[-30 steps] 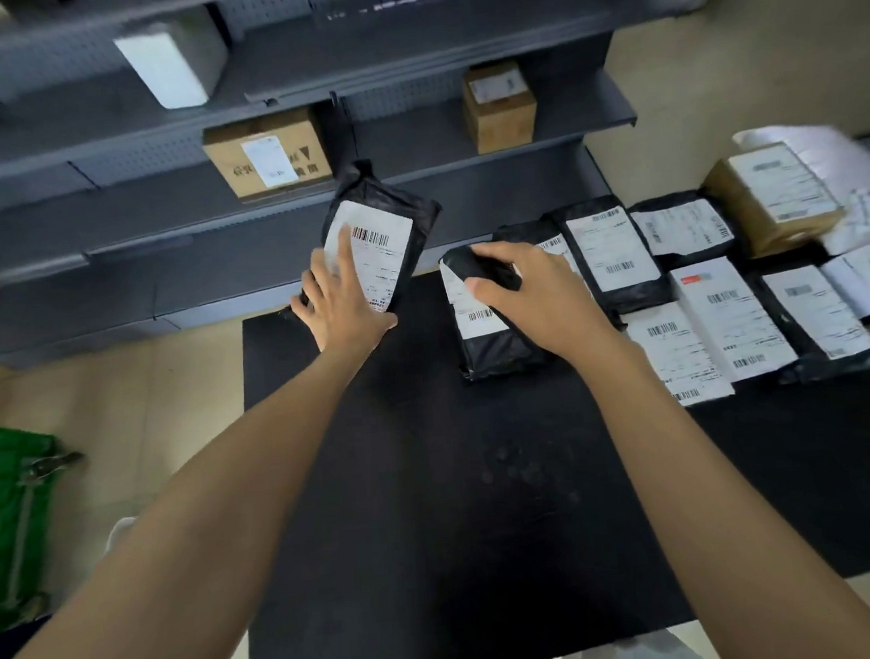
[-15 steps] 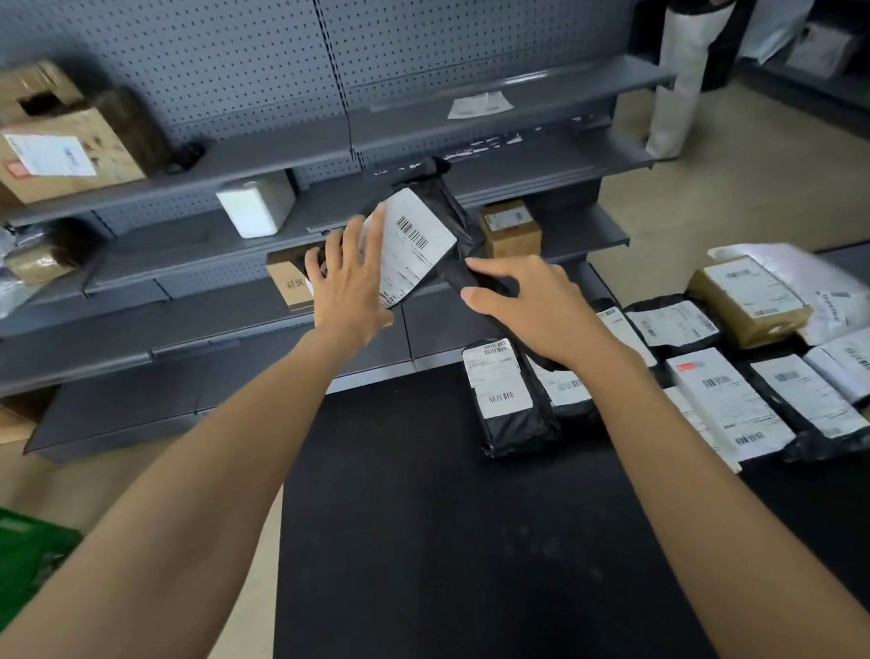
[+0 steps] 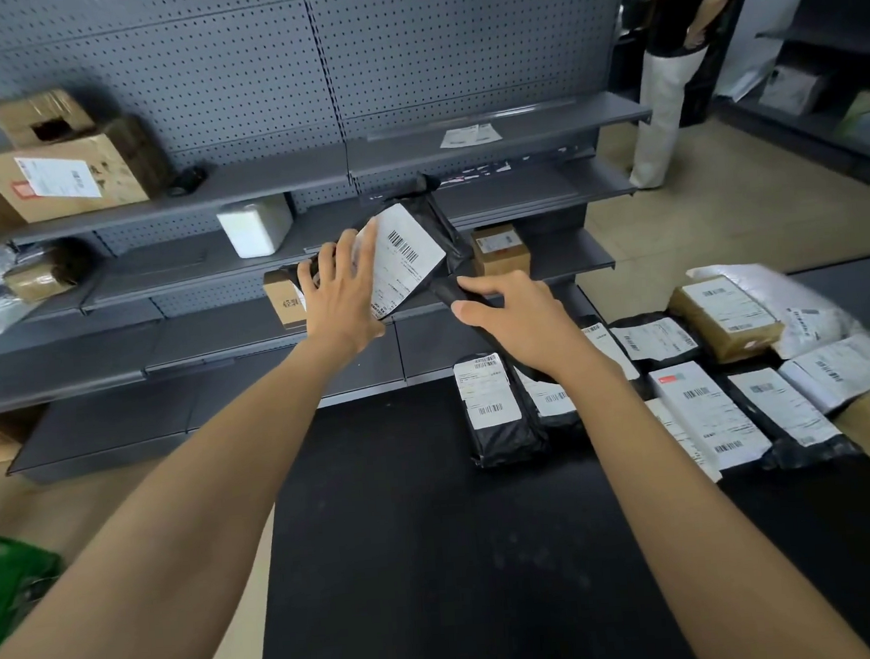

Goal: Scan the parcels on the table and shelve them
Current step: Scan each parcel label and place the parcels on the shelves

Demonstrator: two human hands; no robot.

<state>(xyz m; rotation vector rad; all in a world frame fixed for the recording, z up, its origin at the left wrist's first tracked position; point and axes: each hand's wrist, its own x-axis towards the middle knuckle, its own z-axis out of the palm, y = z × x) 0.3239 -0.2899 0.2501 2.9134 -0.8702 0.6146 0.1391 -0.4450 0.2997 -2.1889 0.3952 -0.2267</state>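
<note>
Spanning the background, the grey shelving (image 3: 237, 181) is loaded with a large cardboard box (image 3: 59, 178), a white box (image 3: 256, 226) and a small brown box (image 3: 499, 250). On the black table (image 3: 439, 560) a cluster of labelled parcels (image 3: 700, 403) is laid at the right. A black parcel (image 3: 412, 258) is held aloft, tilted, above the table's far edge: the left hand (image 3: 341, 300) is pressed flat, fingers spread, against its label, while the right hand (image 3: 519, 318) is curled around a dark handle-like object (image 3: 445, 290).

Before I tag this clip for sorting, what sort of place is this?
Most likely a parcel pickup or sorting room: labelled parcels crowd a black table, grey pegboard shelving holds boxes, and the left hand lifts a barcoded black mailer.
</note>
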